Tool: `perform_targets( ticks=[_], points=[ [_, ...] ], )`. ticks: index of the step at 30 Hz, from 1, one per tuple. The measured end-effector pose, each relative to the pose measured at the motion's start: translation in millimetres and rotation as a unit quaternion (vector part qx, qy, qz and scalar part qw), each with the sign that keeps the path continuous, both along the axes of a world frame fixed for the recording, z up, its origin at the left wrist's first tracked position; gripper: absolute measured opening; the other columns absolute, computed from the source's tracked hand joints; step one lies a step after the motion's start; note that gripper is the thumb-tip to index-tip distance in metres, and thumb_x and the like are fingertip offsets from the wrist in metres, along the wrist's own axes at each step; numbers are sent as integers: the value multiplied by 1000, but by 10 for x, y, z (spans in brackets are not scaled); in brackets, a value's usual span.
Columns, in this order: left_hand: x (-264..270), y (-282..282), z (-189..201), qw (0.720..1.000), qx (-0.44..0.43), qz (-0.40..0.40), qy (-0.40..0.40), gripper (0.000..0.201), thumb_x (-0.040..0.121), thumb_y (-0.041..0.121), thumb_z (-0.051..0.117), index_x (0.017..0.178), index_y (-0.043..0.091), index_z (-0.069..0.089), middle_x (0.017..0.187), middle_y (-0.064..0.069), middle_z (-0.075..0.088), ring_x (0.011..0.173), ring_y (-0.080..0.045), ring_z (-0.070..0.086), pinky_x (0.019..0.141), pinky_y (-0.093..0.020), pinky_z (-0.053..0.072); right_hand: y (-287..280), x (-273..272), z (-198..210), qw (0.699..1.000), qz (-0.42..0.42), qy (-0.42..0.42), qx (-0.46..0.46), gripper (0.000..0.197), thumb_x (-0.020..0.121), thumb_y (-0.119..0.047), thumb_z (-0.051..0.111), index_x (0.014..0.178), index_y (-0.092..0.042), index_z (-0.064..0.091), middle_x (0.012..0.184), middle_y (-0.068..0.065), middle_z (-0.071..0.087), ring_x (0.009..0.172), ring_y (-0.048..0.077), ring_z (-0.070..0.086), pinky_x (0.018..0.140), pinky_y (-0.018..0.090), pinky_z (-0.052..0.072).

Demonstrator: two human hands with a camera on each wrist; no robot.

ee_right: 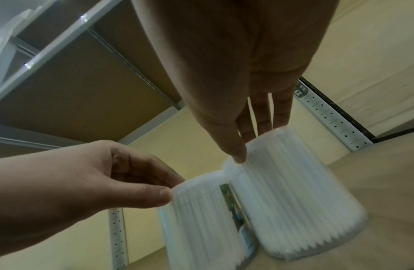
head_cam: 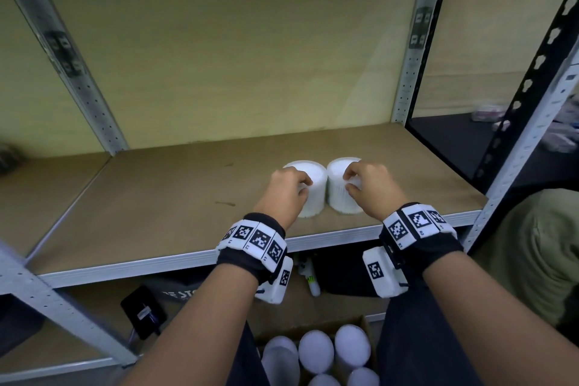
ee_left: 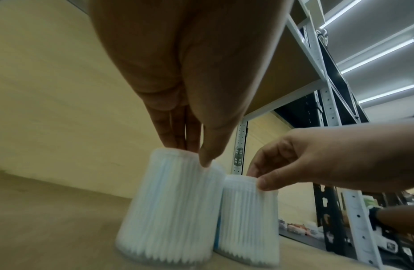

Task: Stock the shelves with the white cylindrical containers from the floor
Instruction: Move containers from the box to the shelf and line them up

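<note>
Two containers [head_cam: 326, 189] side by side on shelf [head_cam: 175, 197] at frame centre, left hand [head_cam: 286, 189] and right hand [head_cam: 369, 188] each pinching one's top rim, apparently touching, more in box [head_cam: 365, 323] at bottom.

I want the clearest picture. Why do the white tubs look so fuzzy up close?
Left wrist view: the left container is smeared by motion blur. Right wrist view: the right container is soft too, the palm dark. Head view: both tubs look sharper, though the shelf posts blur and bend.
</note>
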State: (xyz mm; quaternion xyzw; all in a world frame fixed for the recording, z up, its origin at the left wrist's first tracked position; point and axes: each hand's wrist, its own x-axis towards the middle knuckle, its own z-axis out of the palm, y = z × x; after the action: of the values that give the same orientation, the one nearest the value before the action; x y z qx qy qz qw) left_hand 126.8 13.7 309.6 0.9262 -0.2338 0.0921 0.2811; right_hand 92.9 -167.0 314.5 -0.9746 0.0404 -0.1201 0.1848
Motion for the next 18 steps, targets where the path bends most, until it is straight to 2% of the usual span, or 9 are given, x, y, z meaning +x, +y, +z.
perform_targets(
  ticks=[3,9,12,18],
  points=[
    [157,-124,9,1000,10,-5,-1,27,90,6,52,111,12,69,117,-5,65,111,-19,57,87,-19,38,-66,169,30,1000,-15,16,7,23,91,-12,55,112,-11,64,120,10,61,107,28,59,87,32,47],
    [548,-381,20,1000,19,1,10,28,91,6,53,114,11,68,119,-7,65,110,-20,60,90,-27,46,-248,643,55,998,-32,50,-2,25,91,-12,53,115,-11,62,125,11,58,109,30,59,88,35,48],
    [768,-516,48,999,32,6,23,29,91,6,53,116,11,67,122,-10,63,110,-25,61,94,-33,49,-348,889,56,997,-42,59,-10,26,92,-12,53,115,-11,63,126,10,59,111,28,58,88,33,47],
    [1218,-707,32,998,44,9,34,31,92,5,51,119,9,65,123,-13,63,109,-26,61,90,-29,48,-508,1357,46,997,-44,53,-17,24,90,-10,55,113,-7,65,121,11,62,111,28,58,91,32,46]
  ],
)
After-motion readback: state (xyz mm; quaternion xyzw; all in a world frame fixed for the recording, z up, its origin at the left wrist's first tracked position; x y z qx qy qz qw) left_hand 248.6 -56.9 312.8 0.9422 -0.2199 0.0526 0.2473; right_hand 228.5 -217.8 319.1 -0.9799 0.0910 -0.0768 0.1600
